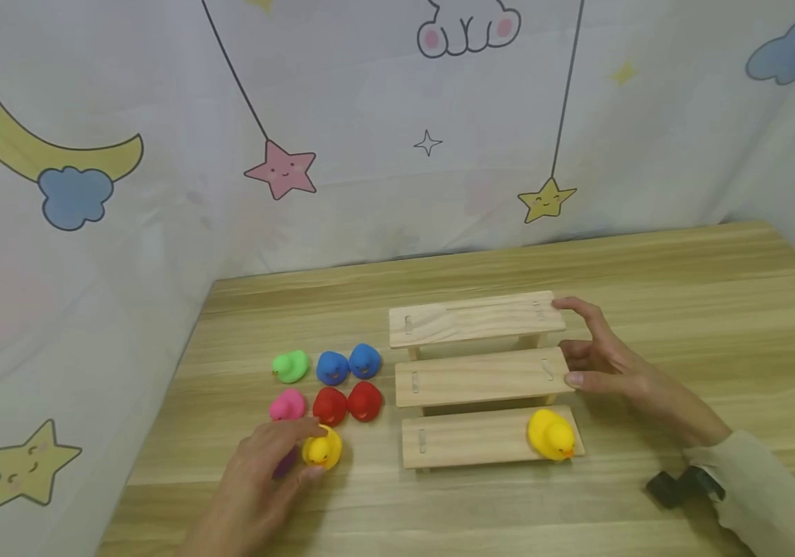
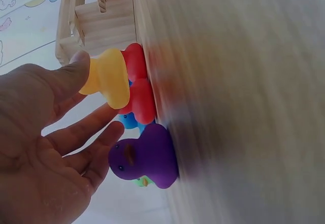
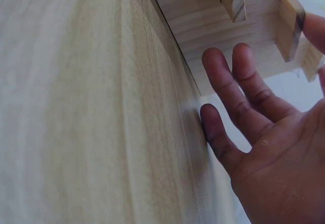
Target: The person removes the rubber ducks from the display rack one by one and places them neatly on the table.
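Observation:
My left hand (image 1: pixel 258 472) pinches a yellow rubber duck (image 1: pixel 323 449) between thumb and fingers. In the left wrist view a purple duck (image 2: pixel 147 155) sits on the table beside those fingers; the hand mostly covers it in the head view. My right hand (image 1: pixel 609 363) touches the right end of a three-step wooden rack (image 1: pixel 481 379), index finger at the top step and thumb at the middle one. Its other fingers (image 3: pixel 223 76) extend loosely beside the rack's side panel in the right wrist view. Another yellow duck (image 1: pixel 551 435) sits on the right of the lowest step.
Behind my left hand stand two red ducks (image 1: pixel 365 401), two blue ducks (image 1: pixel 364 360), a green duck (image 1: pixel 291 367) and a pink duck (image 1: pixel 288 404), left of the rack. A patterned white curtain (image 1: pixel 397 139) hangs behind the wooden table (image 1: pixel 704 309). A black device (image 1: pixel 683 487) is at the right sleeve.

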`<state>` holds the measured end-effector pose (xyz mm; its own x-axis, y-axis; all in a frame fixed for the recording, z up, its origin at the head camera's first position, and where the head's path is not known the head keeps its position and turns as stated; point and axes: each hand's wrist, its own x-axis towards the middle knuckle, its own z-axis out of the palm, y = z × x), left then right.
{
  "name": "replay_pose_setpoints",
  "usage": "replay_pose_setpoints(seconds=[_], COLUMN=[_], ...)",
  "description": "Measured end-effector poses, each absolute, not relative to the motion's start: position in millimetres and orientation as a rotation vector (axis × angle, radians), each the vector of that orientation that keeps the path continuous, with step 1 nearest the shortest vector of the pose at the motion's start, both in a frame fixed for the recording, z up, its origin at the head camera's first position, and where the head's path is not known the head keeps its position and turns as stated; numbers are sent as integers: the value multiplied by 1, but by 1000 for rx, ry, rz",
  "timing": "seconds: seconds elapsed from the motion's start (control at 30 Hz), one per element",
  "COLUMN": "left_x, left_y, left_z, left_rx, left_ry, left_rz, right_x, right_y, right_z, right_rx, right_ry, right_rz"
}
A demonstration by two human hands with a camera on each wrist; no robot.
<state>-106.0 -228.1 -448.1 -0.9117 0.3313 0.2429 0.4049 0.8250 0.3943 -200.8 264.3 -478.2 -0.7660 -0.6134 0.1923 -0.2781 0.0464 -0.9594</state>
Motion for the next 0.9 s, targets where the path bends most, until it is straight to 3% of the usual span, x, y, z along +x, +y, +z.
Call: replay_pose_setpoints(seconds=[0.9], left_x=[-113], left_y=[-237], left_z=[-460], left_rx=[-687], left_ry=[-2756], left_rz=[-688], right_x=[-204], right_y=[264], right_z=[-479], right_rx=[-947], right_ry=[2000], right_rz=[-1802])
